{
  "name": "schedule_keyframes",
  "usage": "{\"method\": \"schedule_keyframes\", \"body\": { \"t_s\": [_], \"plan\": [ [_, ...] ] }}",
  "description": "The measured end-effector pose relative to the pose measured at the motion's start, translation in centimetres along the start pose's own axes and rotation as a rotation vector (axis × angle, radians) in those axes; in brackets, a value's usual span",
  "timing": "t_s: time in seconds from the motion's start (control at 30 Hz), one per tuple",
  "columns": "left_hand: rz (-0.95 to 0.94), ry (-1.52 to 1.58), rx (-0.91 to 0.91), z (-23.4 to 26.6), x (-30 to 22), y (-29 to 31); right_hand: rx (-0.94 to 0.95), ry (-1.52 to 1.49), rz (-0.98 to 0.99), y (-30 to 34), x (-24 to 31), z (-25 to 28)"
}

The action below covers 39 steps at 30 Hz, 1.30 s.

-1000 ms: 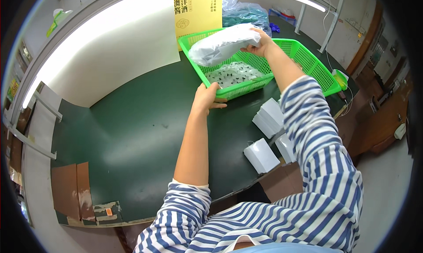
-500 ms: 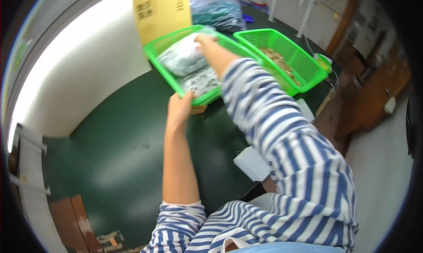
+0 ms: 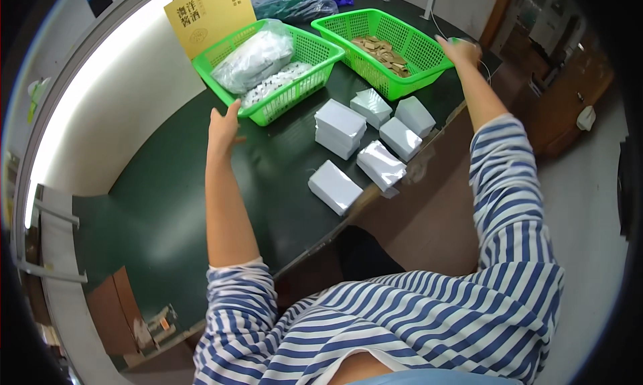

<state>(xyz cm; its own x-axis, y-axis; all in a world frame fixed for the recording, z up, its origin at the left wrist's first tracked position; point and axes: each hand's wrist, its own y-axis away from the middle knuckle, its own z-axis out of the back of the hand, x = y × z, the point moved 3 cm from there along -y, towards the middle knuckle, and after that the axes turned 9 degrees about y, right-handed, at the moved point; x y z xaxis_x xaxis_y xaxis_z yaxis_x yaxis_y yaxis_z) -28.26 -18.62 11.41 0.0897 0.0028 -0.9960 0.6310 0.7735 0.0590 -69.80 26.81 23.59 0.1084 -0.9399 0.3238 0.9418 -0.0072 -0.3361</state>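
My left hand (image 3: 225, 132) has its fingers spread at the near left corner of a green plastic basket (image 3: 268, 115); I cannot tell whether they touch it. Inside that basket lie a clear plastic bag with white contents (image 3: 258, 58) and a second bag of white pieces with black specks (image 3: 280, 81). My right hand (image 3: 463, 52) is open, stretched out at the right end of another green basket (image 3: 410, 85), beside a small green object with a white cord. Small flat tan pieces (image 3: 383, 52) lie in this second basket.
Several stacks of white cards (image 3: 340, 119) stand on the dark green table (image 3: 181, 177) near its front edge. Behind the baskets are a yellow printed board (image 3: 213, 16) and clear bags with dark green contents (image 3: 298, 2). A brown box (image 3: 112, 311) sits at the lower left.
My right hand has left the bag in the left basket and swung right to the other basket's far end. My left hand has let go of the left basket's rim. The card stacks have come into view.
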Motion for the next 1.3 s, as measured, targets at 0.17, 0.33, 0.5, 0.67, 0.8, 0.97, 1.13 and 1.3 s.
{"method": "schedule_keyframes", "body": {
  "t_s": [0.17, 0.33, 0.5, 0.67, 0.8, 0.97, 1.13, 1.3],
  "plan": [
    [0.060, 0.394, 0.118, -0.1, 0.8, -1.6, 0.565, -1.359, -0.462, 5.9, 1.0, -10.1],
    [-0.012, 0.444, 0.137, -2.4, 1.3, -3.5, 0.487, -1.217, -0.345, 0.3, 1.8, -8.3],
    [0.024, 0.409, 0.170, -6.3, 0.6, -4.6, 0.453, -1.126, -0.148, -2.2, -0.6, -3.4],
    [0.067, 0.375, 0.247, -10.5, 0.8, -7.0, 0.178, -0.928, 0.040, -4.8, -4.2, 4.8],
    [0.010, -0.043, 0.143, -6.9, -1.0, -6.1, 0.074, -0.889, 0.106, -3.1, -2.1, 10.8],
    [-0.249, -0.281, 0.420, -3.3, -8.7, 9.6, 0.305, -0.955, 0.211, 1.0, -2.9, 20.6],
    [-0.323, -0.526, 0.498, 8.5, -8.5, 26.7, 0.402, -0.868, 0.368, 5.2, 6.4, 17.0],
    [-0.133, -0.212, 0.420, 18.5, -4.9, 35.9, 0.559, -1.078, 0.234, 8.4, 15.7, 10.1]
  ]
}}
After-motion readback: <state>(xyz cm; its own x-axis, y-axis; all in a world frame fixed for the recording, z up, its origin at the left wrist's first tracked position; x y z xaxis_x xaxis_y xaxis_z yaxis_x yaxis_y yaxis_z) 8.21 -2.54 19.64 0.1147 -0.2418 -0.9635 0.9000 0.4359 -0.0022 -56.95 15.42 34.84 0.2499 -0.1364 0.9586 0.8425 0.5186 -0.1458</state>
